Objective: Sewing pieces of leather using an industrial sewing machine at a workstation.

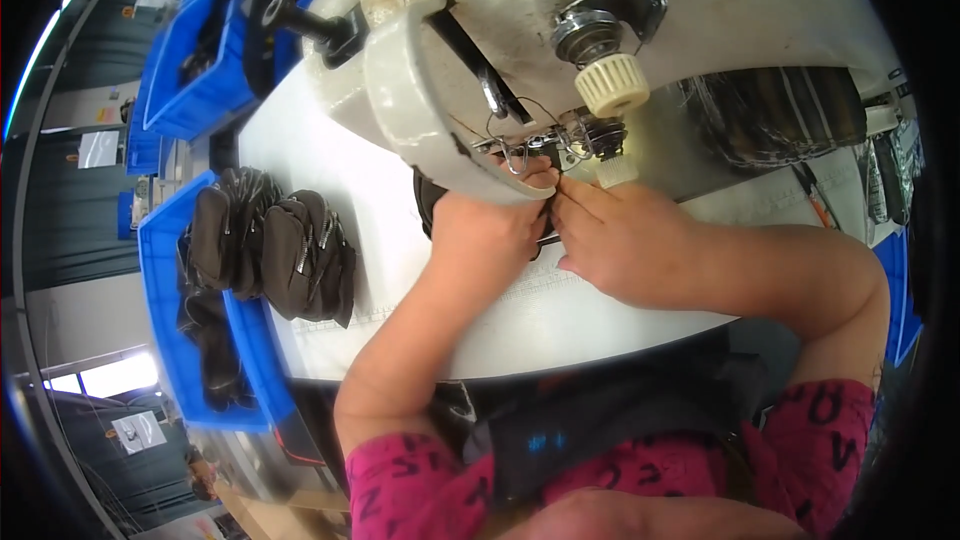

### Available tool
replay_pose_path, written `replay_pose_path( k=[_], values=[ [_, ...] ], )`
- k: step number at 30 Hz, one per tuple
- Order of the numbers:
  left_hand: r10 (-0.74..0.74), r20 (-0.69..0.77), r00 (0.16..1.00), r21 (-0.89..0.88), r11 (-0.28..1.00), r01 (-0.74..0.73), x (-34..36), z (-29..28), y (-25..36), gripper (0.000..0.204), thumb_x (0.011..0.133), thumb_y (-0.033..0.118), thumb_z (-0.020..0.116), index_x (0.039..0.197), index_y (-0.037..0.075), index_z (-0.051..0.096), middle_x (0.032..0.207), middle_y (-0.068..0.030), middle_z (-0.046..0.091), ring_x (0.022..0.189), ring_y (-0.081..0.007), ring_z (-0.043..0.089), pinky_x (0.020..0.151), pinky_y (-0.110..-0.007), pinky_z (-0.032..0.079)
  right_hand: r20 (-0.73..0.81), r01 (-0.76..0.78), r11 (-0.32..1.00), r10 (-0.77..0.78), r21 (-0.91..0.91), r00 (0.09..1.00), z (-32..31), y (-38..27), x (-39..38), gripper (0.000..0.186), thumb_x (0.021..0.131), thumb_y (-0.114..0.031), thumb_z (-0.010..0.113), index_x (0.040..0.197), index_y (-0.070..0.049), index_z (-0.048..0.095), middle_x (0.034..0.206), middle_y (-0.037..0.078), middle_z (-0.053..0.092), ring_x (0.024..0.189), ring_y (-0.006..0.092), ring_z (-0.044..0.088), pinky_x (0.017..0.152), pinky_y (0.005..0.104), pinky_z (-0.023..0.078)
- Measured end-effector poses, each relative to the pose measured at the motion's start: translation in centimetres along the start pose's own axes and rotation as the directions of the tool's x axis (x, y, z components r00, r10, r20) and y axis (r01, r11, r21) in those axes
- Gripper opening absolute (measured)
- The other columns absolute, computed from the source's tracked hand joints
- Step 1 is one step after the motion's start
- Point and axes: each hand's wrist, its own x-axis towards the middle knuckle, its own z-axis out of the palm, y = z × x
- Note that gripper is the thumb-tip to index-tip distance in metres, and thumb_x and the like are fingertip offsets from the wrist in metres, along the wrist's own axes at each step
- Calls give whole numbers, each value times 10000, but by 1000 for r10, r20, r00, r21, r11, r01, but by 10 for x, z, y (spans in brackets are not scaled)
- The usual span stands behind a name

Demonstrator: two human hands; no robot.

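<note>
At the needle area of a white sewing machine point(740, 0), both hands work close together on a dark fabric piece point(427, 202). My left hand point(482, 235) holds it from the left, its fingertips partly behind the machine's curved white guard point(410, 105). From the right, my right hand point(630, 245) presses its fingers together at the piece's edge, almost touching the left fingers. Most of the piece lies hidden under the hands and the machine head. Cream tension knobs point(612, 86) stick out just above my right hand.
Dark zippered pouches point(300, 255) are heaped on the white table's left side, beside a blue bin point(262, 365) holding more dark material. Further blue bins point(205, 90) stand at the far left. A dark striped bundle point(780, 118) and a red-tipped tool point(820, 208) lie at the right.
</note>
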Motion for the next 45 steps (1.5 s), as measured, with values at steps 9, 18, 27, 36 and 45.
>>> replay_pose_path(
  k=[9, 18, 27, 36, 45],
  values=[
    [-42, 0, 999, -20, 999, 42, -7, 2, 10, 346, 749, 70, 788, 1090, 108, 742, 1133, -40, 737, 905, -254, 708, 707, -360, 584, -41, 34, 977, -43, -209, 998, -7, -6, -4, 277, 856, -161, 663, 931, 97, 731, 911, 204, 681, 850, 290, 613, 736, 380, 497],
    [14, -37, 999, -30, 999, -15, -6, 2, 5, 346, 680, 36, 822, 1015, 88, 752, 1083, -34, 723, 919, -254, 693, 745, -354, 575, -33, 104, 979, -111, -178, 993, -6, -10, -5, 349, 793, -183, 649, 984, 94, 746, 980, 211, 710, 964, 333, 630, 813, 402, 518],
    [41, 65, 997, 1, 999, -41, -11, -1, 7, 377, 742, 116, 791, 1114, 84, 731, 1238, -103, 710, 1001, -285, 677, 831, -397, 576, -25, 123, 975, -129, -186, 991, 0, -16, -10, 377, 802, -211, 645, 996, 91, 761, 1083, 271, 725, 1087, 405, 661, 837, 447, 543],
    [56, -44, 997, 48, 997, -54, -14, 9, 6, 343, 746, 81, 747, 1089, 73, 735, 1194, -93, 714, 965, -253, 677, 818, -364, 573, -25, 113, 976, -119, -187, 993, -1, -18, -10, 404, 808, -207, 636, 1008, 127, 746, 1081, 306, 720, 1063, 411, 669, 814, 429, 561],
    [21, -17, 1000, 68, 997, -19, -11, 7, 8, 347, 763, 95, 746, 1110, 86, 741, 1192, -65, 723, 1026, -257, 702, 820, -380, 576, -33, 105, 976, -113, -192, 993, 1, -19, -11, 410, 811, -203, 634, 1023, 130, 745, 1087, 314, 720, 1058, 413, 672, 816, 427, 565]
  ],
)
